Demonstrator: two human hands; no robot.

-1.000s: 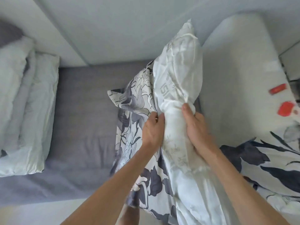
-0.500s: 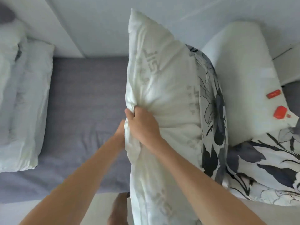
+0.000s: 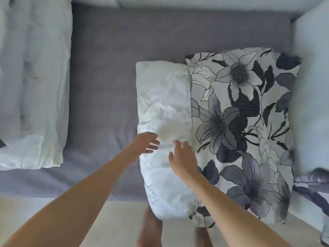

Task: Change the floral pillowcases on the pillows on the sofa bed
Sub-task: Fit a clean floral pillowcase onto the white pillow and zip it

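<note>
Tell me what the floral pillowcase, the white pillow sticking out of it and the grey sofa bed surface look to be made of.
Floral pillowcase: thin woven fabric, probably cotton, matte, printed with grey lilies; it drapes and wrinkles softly.
White pillow: crinkly, faintly glossy woven cover with a pale printed pattern, plump as if soft-filled; the filling itself is hidden.
Sofa bed: grey upholstery cloth, matte, with a fine grainy weave.

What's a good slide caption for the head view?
Open hands hover over a white pillow half inside its floral pillowcase.

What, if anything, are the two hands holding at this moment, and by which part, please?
Nothing is held. The left hand and right hand hover open, fingers spread, over the white pillow that sticks out of the floral pillowcase.
</note>
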